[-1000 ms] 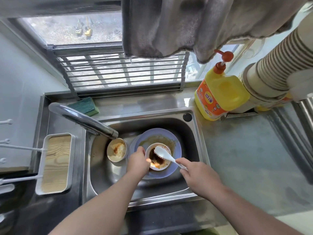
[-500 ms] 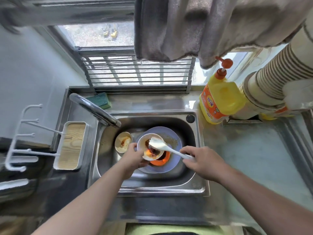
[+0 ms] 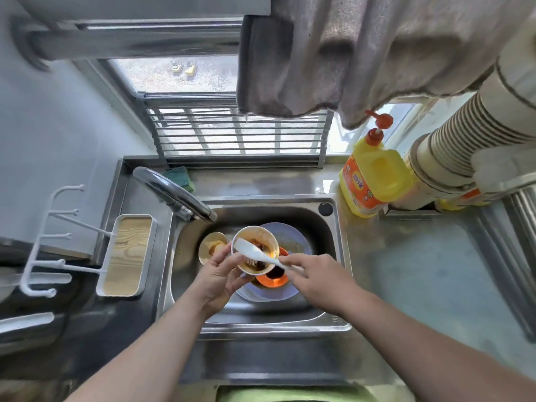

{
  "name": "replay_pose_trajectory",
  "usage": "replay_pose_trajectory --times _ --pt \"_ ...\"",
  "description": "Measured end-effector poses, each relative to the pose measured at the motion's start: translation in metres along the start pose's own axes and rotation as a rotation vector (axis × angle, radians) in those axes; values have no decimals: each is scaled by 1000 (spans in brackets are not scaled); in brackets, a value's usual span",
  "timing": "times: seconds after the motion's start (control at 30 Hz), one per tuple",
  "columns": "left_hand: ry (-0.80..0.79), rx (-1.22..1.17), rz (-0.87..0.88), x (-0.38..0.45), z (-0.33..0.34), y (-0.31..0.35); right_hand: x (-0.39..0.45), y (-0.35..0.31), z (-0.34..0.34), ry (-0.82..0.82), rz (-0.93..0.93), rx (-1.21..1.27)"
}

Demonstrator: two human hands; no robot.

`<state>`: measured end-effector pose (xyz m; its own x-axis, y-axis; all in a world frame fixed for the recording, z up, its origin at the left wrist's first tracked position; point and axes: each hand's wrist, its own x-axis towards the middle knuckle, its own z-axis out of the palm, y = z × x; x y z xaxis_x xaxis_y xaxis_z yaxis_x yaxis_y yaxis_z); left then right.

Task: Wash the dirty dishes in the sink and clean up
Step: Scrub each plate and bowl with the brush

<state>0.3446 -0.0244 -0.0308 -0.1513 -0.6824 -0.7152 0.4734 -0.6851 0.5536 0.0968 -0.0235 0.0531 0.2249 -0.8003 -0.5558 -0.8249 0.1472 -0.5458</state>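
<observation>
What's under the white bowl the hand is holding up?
Under the white bowl sits a small orange dish with dark sauce, on a pale purple plate. The bowl and hands cover part of both.

Shiny brushed steel sink (image 3: 336, 227), glossy chrome tap (image 3: 174, 192) at centre left; matt grey cloth (image 3: 348, 53) hanging up top; wood-grain tray (image 3: 127, 253) on the left; glossy yellow plastic bottle (image 3: 374, 178) on the right.

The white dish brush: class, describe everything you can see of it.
The white dish brush looks plastic, with a flat head and a slim handle. It lies slanted across the mouth of the sauce-stained bowl, bristles down inside. The right hand pinches its handle; the left hand holds the bowl above the sink.
</observation>
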Motion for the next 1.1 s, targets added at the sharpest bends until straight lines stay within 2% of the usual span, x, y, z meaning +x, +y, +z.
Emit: replay_pose_trajectory --times 0.07,0.17,0.3,0.37,0.43,0.5,0.53,0.7,0.77,0.87,0.9,0.97,1.1 --pt "-22 -11 -1 -1 -5 1 1 -5 7 91 18 -86" --pt "36 -28 22 6 -19 10 -3 -6 18 85 106 -143" --pt "34 -22 -13 10 -23 9 -15 -40 40 25 133 154" --pt "12 -47 -33 7 -19 4 -11 -49 46 85 162 213" --pt "10 -70 -34 7 -18 6 -9 -46 39 171 199 67" --pt "18 -44 -11 12 -22 14 -17 -41 35 162 205 -137" --pt "23 -29 0 15 -24 19 -22 -42 35 141 203 -153" --pt "16 -82 -24 15 -16 14 -15 -70 37 77 191 317" --pt "10 -81 -20 15 -17 10 -5 -65 33 125 228 231" --pt "32 -19 -1 19 -22 17 -12 -45 27 144 221 -189" --pt "44 -5 5 20 -22 20 -18 -41 30 133 208 -237" --pt "69 10 12 19 -18 21 -26 -44 42 103 211 -82" --pt "124 -17 14 7 -9 2 -14 -59 52 -32 397 709"
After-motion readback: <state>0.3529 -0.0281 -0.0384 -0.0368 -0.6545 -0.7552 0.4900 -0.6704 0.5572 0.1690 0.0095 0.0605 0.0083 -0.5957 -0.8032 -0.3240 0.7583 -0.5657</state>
